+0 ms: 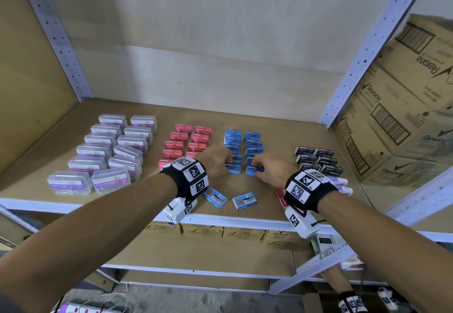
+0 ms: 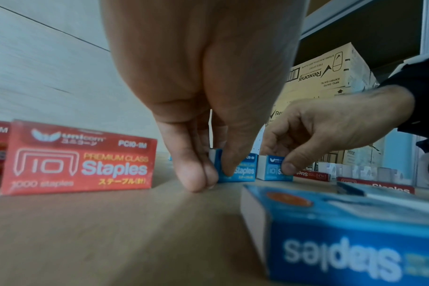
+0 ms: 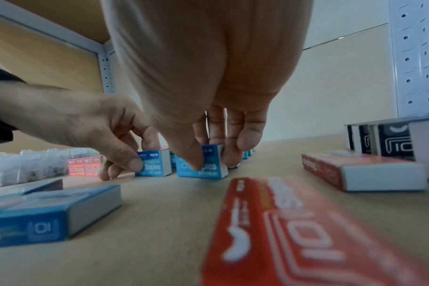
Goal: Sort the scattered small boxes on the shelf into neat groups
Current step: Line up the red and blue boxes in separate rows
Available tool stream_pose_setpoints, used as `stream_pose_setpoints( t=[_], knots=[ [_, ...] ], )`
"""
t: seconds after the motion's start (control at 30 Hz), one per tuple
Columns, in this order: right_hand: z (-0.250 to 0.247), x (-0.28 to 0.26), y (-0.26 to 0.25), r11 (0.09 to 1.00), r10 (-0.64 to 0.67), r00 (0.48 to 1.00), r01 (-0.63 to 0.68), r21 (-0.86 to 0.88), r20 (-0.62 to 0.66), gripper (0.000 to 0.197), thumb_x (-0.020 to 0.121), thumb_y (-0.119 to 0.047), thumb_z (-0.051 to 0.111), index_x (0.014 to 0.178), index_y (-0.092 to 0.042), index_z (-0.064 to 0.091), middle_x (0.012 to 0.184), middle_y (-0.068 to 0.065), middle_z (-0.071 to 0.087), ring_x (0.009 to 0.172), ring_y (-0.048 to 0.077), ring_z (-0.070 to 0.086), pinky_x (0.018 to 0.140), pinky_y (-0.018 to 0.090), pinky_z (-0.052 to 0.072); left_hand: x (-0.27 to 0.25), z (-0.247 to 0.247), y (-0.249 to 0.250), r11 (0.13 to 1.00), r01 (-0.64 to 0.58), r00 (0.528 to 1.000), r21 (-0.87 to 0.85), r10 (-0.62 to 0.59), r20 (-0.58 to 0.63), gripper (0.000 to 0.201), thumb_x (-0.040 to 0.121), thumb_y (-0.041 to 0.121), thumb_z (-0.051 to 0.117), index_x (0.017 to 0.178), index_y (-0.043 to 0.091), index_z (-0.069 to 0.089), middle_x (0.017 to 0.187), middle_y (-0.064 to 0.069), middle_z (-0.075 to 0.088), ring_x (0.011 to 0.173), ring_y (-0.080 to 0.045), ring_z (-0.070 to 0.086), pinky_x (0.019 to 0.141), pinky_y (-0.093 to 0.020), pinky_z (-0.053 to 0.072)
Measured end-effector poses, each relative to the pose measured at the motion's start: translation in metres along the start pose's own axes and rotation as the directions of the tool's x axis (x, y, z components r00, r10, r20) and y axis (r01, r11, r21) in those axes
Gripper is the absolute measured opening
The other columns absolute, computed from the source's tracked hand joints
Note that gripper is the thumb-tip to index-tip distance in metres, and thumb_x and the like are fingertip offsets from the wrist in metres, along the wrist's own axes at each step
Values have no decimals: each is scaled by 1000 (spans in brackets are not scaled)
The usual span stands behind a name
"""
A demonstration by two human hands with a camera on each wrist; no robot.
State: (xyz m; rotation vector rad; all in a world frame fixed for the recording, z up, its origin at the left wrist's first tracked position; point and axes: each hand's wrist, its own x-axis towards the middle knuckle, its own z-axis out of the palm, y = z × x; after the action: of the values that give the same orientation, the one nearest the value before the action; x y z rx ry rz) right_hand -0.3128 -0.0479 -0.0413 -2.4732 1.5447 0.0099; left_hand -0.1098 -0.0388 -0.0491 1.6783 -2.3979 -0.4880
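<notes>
On the shelf board (image 1: 245,121) stand two rows of blue staple boxes (image 1: 253,145). My left hand (image 1: 224,165) pinches the nearest upright blue box of the left row (image 1: 234,171), thumb in front and fingers behind (image 2: 240,171). My right hand (image 1: 261,168) pinches the nearest blue box of the right row (image 1: 252,171) the same way (image 3: 208,168). Both boxes stand on the board. Two loose blue boxes (image 1: 215,198) (image 1: 245,200) lie flat near the front edge. A loose red box (image 1: 280,197) lies partly under my right wrist.
Clear paper clip boxes (image 1: 103,151) fill the left, red staple boxes (image 1: 186,141) stand in two rows, black ones (image 1: 318,161) on the right. A second red box (image 3: 363,172) lies flat near the black boxes. Large cardboard cartons (image 1: 397,107) stand beyond the right post.
</notes>
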Motion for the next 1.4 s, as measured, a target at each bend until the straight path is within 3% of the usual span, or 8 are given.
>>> stream_pose_setpoints(
  t=[0.3, 0.47, 0.73, 0.87, 1.03, 1.13, 1.23, 1.4],
  knots=[
    [0, 6, 1, 1000, 10, 999, -11, 6, 34, 22, 89, -24, 59, 110, -21, 63, 102, -1, 63, 87, 16, 56, 75, 29, 46, 1, 1, -4, 1000, -9, 1000, 2, 9, 5, 11, 82, 14, 62, 90, 10, 67, 91, -3, 64, 77, -19, 58, 66, -30, 49],
    [-3, 1, -1, 1000, 18, 1000, -18, 19, 23, 23, 88, -24, 60, 110, -22, 63, 103, -2, 62, 89, 17, 58, 76, 29, 47, -4, -3, -2, 1000, -1, 1000, -25, 1, -16, 17, 83, 15, 63, 99, 13, 67, 91, 4, 58, 78, -13, 54, 63, -22, 39],
    [-14, -12, -10, 1000, 13, 999, -11, 29, -49, 23, 87, -25, 61, 110, -20, 62, 110, -2, 58, 94, 17, 57, 78, 32, 48, -21, -28, 5, 1000, -22, 995, -15, 20, -97, 22, 85, 19, 63, 107, 15, 67, 93, 0, 67, 86, -18, 64, 73, -31, 53],
    [-15, -19, -21, 999, -49, 999, 49, 17, -14, 22, 87, -22, 61, 109, -20, 65, 107, -3, 62, 92, 14, 57, 76, 28, 46, -36, -35, 12, 998, -69, 997, -8, 69, 20, 21, 86, 17, 63, 106, 16, 68, 87, 9, 58, 80, -10, 55, 61, -14, 41],
    [-6, -31, -30, 993, -110, 991, 105, 58, 82, 23, 81, -24, 66, 104, -24, 67, 101, -8, 66, 92, 10, 61, 79, 28, 51, -53, -26, 11, 997, -81, 972, -8, 81, 219, 27, 85, 7, 62, 111, 12, 66, 94, 2, 60, 83, -10, 54, 56, -4, 35],
    [0, -38, -35, 991, -125, 984, 117, 71, 128, 28, 76, -30, 70, 104, -25, 67, 100, -9, 66, 90, 10, 61, 81, 32, 53, -63, -20, 13, 995, -13, 954, -99, 42, 298, 28, 83, 9, 69, 111, 9, 64, 95, -2, 57, 86, -18, 55, 63, -11, 43],
    [4, -43, -38, 990, -138, 981, 132, 54, 134, 30, 74, -34, 71, 103, -25, 67, 100, -8, 66, 90, 12, 61, 80, 34, 54, -68, -16, 14, 999, -7, 940, -33, 18, 342, 37, 75, 24, 80, 108, 19, 62, 100, 4, 57, 92, -15, 57, 76, -25, 45],
    [8, -47, -40, 986, -164, 971, 158, 47, 174, 28, 73, -30, 73, 100, -27, 67, 98, -8, 66, 86, 13, 61, 77, 32, 54, -70, -9, 11, 1000, -27, 952, -2, 27, 306, 35, 75, 22, 79, 105, 22, 61, 101, 6, 58, 91, -13, 56, 74, -25, 43]
  ],
)
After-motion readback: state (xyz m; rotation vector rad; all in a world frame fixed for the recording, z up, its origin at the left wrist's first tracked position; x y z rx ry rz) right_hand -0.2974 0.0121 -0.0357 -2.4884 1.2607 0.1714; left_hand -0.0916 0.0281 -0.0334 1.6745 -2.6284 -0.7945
